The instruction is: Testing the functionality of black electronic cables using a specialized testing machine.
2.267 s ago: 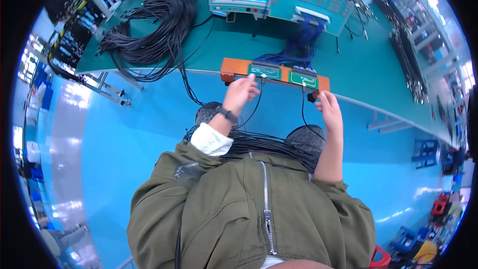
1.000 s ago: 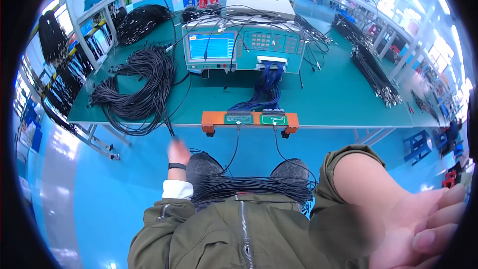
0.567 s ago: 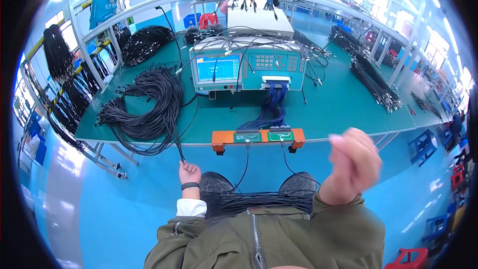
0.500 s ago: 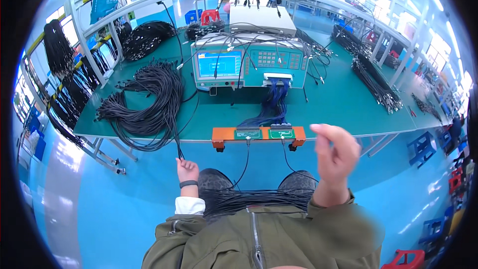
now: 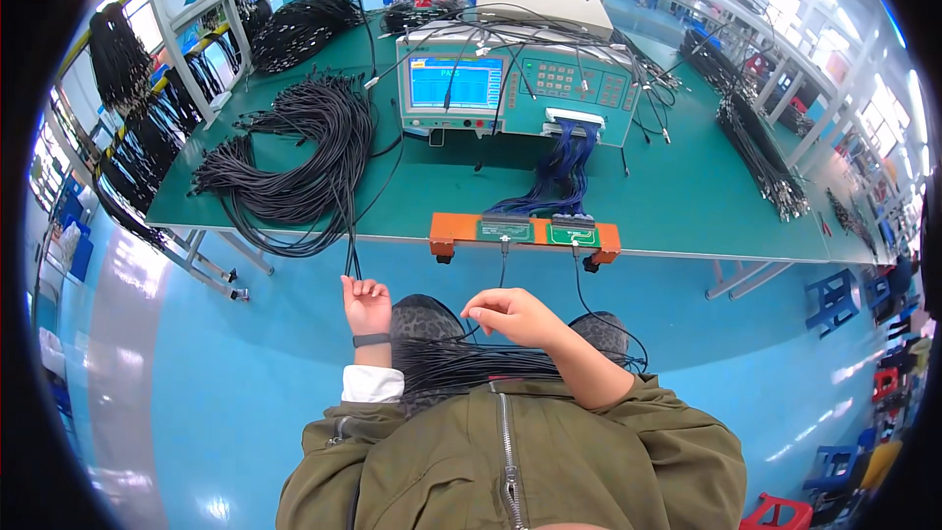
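Note:
Black cables [image 5: 352,253] hang over the table's front edge from a large looped bundle [image 5: 329,177]. My left hand [image 5: 367,309] is closed at the lower ends of these strands, fingers curled. Over my lap, my right hand [image 5: 510,316] points left with its fingers loosely bent and apart; nothing shows in it. It lies in front of a thin black cable [image 5: 503,270] that drops from the left board of an orange fixture [image 5: 453,228]. Another cable [image 5: 581,294] hangs from the fixture's right green board [image 5: 573,230]. More black cables [image 5: 432,365] lie across my thighs.
A tester with a lit blue screen [image 5: 455,84] stands on the green table [image 5: 677,201], joined to the fixture by blue-purple wires [image 5: 556,177]. Loose cables drape over the tester. Another cable bundle [image 5: 760,157] lies at right, and several hang on the left rack [image 5: 120,59].
My right hand has swung left and down from beside the fixture to above my lap. My left hand has risen slightly in view. The tester's screen display has changed.

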Available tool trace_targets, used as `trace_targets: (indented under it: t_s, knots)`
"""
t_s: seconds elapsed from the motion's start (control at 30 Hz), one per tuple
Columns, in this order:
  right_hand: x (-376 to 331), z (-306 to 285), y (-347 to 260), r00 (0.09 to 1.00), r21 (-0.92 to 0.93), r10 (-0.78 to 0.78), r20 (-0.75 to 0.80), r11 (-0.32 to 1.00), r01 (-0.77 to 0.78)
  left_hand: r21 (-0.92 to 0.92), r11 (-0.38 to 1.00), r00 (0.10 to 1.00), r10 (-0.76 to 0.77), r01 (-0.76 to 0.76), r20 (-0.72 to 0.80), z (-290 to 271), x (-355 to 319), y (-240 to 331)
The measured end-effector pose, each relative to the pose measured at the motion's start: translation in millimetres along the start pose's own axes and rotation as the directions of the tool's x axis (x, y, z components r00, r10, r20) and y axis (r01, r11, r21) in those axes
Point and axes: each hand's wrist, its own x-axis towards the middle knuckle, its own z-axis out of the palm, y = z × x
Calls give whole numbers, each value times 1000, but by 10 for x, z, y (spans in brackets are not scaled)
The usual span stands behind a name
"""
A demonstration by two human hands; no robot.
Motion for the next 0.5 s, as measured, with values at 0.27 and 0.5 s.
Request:
trace_targets:
  t_s: [0.27, 0.5]
  knots:
    - [291, 118, 342, 989, 312, 136, -64, 944, -109, 275, 953, 990, -137, 123, 32, 390, -384, -251]
    - [1082, 228, 123, 952, 738, 201, 231, 601, -306, 502, -326, 556, -96, -801, 825, 771, -926, -580]
